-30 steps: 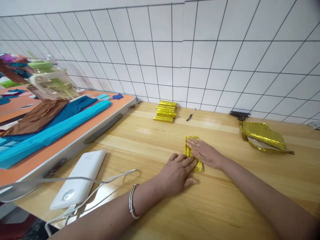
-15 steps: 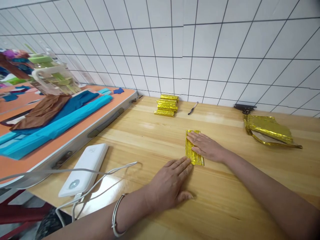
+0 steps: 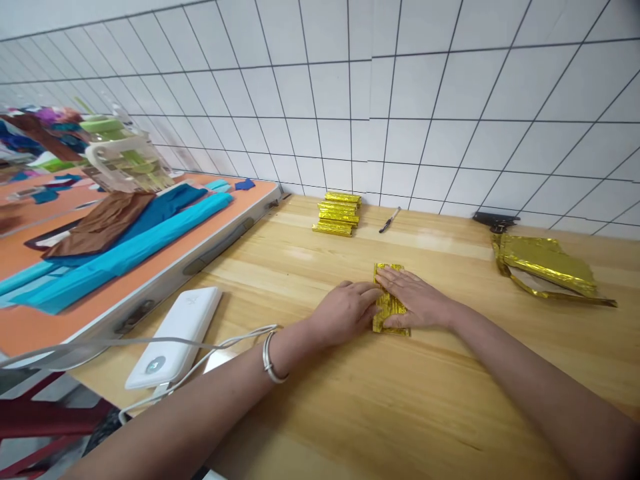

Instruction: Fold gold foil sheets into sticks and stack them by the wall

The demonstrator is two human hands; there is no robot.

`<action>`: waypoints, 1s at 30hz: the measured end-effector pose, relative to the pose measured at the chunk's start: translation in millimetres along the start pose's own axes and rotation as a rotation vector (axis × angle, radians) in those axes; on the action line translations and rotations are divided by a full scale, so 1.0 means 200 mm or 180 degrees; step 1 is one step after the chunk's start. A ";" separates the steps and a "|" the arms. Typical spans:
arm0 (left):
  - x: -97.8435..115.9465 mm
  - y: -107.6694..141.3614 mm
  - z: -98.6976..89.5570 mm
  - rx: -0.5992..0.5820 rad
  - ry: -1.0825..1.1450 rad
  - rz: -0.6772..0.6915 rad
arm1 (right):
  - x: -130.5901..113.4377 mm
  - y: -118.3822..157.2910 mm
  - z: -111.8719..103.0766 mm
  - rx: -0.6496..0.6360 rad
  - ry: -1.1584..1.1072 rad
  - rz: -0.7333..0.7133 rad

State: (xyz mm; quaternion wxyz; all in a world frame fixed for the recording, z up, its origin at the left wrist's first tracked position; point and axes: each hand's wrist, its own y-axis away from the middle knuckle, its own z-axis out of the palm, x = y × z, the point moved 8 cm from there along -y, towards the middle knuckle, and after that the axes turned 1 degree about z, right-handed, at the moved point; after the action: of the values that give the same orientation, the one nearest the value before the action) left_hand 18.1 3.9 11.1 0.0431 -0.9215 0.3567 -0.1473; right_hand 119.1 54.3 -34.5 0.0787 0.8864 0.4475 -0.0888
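Observation:
A small rectangle of creased gold foil (image 3: 392,306) lies on the wooden table, partly covered by both hands. My right hand (image 3: 419,297) rests flat on it, fingers stretched toward its far left corner and thumb lower down. At its left edge is my left hand (image 3: 346,311), fingers bent and drawn together, the tips closed on the foil's side. Farther back sits a stack of narrow gold foil strips (image 3: 338,215). A folded gold foil packet (image 3: 547,262) with a loose flap is off to the right.
A pen (image 3: 389,220) and a black clip-like object (image 3: 496,219) lie near the tiled wall. Left of my hands are a white power bank (image 3: 176,337) and its cable (image 3: 227,341). An orange-topped table (image 3: 210,230) carries blue and brown material and a pitcher-like container (image 3: 130,160).
My left hand has moved up and its fingers have bent in at the foil's left edge. My right hand stays flat on the foil. The view has shifted slightly.

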 end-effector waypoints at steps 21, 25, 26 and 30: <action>-0.20 -0.12 0.11 -0.0154 -0.0272 -0.0040 | 0.01 0.01 0.00 0.0091 -0.0061 0.0158; -0.21 -0.12 0.15 -0.0454 -0.0303 0.0028 | 0.03 0.00 0.02 0.0010 -0.0032 0.0304; -0.22 -0.12 0.16 -0.0536 -0.0314 0.0041 | 0.04 0.00 0.02 -0.0017 -0.0038 0.0321; -0.22 -0.12 0.18 -0.0741 -0.0347 0.0101 | 0.05 0.00 0.03 -0.0084 -0.0085 0.0326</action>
State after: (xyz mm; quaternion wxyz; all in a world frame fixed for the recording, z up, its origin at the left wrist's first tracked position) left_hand 12.9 50.0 -28.5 -0.0424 -0.9212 0.3830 -0.0539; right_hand 123.7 60.9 -42.7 0.1009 0.9057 0.4016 -0.0905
